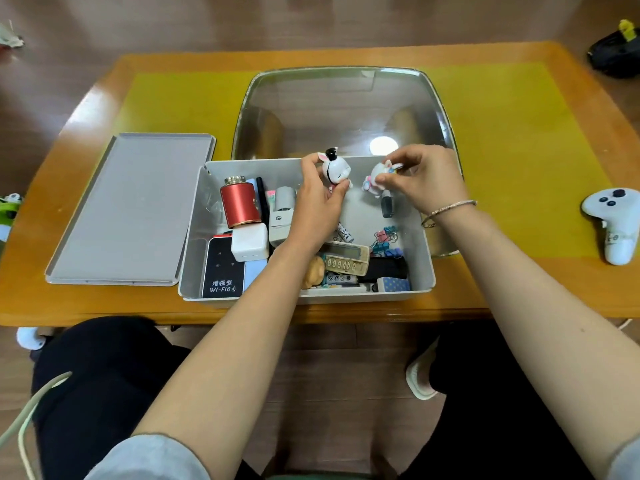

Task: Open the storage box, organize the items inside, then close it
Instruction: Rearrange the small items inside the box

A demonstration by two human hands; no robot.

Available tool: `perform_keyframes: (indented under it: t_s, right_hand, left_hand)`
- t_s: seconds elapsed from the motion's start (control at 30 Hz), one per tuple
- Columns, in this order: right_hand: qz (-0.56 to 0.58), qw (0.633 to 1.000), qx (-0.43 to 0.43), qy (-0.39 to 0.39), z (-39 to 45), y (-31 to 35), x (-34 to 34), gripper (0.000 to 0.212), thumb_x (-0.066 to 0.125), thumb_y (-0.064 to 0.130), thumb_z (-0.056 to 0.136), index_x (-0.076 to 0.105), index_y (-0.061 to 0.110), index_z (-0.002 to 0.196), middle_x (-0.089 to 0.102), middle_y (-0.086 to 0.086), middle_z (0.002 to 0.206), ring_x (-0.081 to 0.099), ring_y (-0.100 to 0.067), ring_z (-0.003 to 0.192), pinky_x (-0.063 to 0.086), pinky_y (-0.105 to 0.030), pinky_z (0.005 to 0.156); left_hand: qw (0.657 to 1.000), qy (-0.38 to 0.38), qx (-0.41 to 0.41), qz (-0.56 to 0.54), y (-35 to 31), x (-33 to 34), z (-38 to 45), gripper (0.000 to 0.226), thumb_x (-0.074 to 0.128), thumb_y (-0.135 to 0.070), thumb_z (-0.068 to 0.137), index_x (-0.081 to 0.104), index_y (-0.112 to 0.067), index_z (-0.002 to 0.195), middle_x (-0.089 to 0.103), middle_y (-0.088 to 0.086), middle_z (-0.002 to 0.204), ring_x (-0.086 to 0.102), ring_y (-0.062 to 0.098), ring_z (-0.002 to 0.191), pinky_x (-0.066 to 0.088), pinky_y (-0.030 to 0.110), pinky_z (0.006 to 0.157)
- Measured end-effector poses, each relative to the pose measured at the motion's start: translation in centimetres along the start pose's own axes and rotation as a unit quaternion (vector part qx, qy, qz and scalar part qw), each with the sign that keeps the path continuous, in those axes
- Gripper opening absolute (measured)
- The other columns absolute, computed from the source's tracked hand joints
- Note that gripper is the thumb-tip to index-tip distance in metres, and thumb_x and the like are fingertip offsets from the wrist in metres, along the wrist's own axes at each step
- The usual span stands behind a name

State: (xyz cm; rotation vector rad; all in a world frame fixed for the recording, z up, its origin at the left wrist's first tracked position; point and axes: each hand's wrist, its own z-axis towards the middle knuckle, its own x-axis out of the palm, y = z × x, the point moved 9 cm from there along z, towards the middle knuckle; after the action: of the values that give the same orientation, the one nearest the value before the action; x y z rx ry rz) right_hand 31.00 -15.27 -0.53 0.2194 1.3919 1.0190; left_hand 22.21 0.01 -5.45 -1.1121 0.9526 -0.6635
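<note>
The left hand [320,199] reaches in from the lower middle of the frame and pinches a white rabbit figurine with a black topknot [335,168] between thumb and fingers, holding it upright just above the far wall of the box. To its right the right hand [424,180], a bracelet [446,211] on its wrist, pinches a smaller white and pink rabbit figurine [377,178] by its head, tilted, over the right rear of the box. Both figurines look lifted clear of the clutter, probably so they can be set down together as a pair in the barer back area.

Under the hands the grey storage box [424,271] sits at the centre of the frame, open, its long axis running left to right across the wooden table [519,299]. Its lid [131,209] lies flat and inner side up to the left, touching the box's left edge, kept within reach for closing. Inside, along the left, a red tin [239,206] stands upright, with a white charger [250,243] and a black Wi-Fi device box [223,271] in front of it. A beige remote [346,261], binder clips [384,239] and batteries crowd the near right. A clear dome cover [343,109] rests behind the box, and a white controller [613,223] lies at the right edge.
</note>
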Motion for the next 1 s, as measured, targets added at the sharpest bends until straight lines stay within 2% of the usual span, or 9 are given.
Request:
perform_keyframes:
  t_s: [0.07, 0.2, 0.33, 0.47, 0.63, 1.0]
  right_hand:
    - [-0.042, 0.998, -0.008, 0.035, 0.4, 0.3, 0.9, 0.025, 0.082, 0.024, 0.069, 0.075, 0.014, 0.091, 0.071, -0.003, 0.083, 0.062, -0.012, 0.072, 0.047, -0.019, 0.070]
    - [-0.115, 0.989, -0.024, 0.090, 1.1, 0.6, 2.3, 0.024, 0.080, 0.027, 0.072, 0.075, 0.016, 0.093, 0.073, -0.005, 0.089, 0.064, -0.019, 0.084, 0.048, -0.025, 0.080]
    - [-0.188, 0.971, -0.055, 0.135, 1.7, 1.2, 3.4, 0.015, 0.073, 0.025, 0.080, 0.075, 0.016, 0.092, 0.073, -0.006, 0.090, 0.065, -0.023, 0.090, 0.044, -0.031, 0.091]
    - [-0.230, 0.958, -0.074, 0.153, 2.0, 1.2, 3.9, 0.017, 0.068, 0.026, 0.084, 0.074, 0.019, 0.098, 0.073, -0.004, 0.097, 0.063, -0.025, 0.099, 0.037, -0.038, 0.101]
    - [-0.258, 0.956, -0.083, 0.115, 2.3, 0.6, 2.7, 0.018, 0.065, 0.030, 0.086, 0.072, 0.024, 0.101, 0.071, 0.002, 0.103, 0.057, -0.022, 0.107, 0.028, -0.034, 0.093]
    - [-0.356, 0.927, -0.100, 0.071, 1.8, 1.1, 2.3, 0.023, 0.070, 0.039, 0.079, 0.072, 0.027, 0.099, 0.069, 0.001, 0.100, 0.047, -0.026, 0.102, 0.028, -0.038, 0.084]
  left_hand:
    - [1.000, -0.010, 0.006, 0.001, -0.1, -0.2, 0.0, 0.040, 0.059, -0.009, 0.092, 0.033, -0.013, 0.123, 0.054, -0.013, 0.096, 0.051, -0.007, 0.068, 0.042, 0.009, 0.070]
    - [0.998, -0.043, 0.030, 0.016, -0.6, -0.8, -0.1, 0.040, 0.060, -0.009, 0.091, 0.035, -0.010, 0.122, 0.054, -0.005, 0.096, 0.051, 0.001, 0.068, 0.039, 0.008, 0.067]
    - [0.998, -0.053, 0.034, 0.018, -0.6, -0.9, -0.1, 0.042, 0.061, -0.008, 0.090, 0.035, -0.007, 0.123, 0.052, -0.006, 0.095, 0.051, -0.002, 0.067, 0.039, 0.006, 0.068]
    - [0.999, -0.042, 0.028, 0.017, -0.4, -0.6, 0.0, 0.041, 0.061, -0.008, 0.090, 0.035, -0.009, 0.123, 0.052, -0.007, 0.096, 0.050, 0.000, 0.067, 0.039, 0.006, 0.068]
    - [0.999, -0.032, 0.015, 0.010, 0.0, -0.4, 0.1, 0.042, 0.060, -0.009, 0.092, 0.034, -0.010, 0.124, 0.053, -0.004, 0.101, 0.051, -0.001, 0.070, 0.040, 0.006, 0.069]
    - [0.999, -0.032, 0.020, 0.019, -0.2, -0.5, 0.0, 0.040, 0.061, -0.010, 0.091, 0.035, -0.011, 0.122, 0.053, 0.001, 0.105, 0.048, 0.003, 0.072, 0.038, 0.007, 0.068]
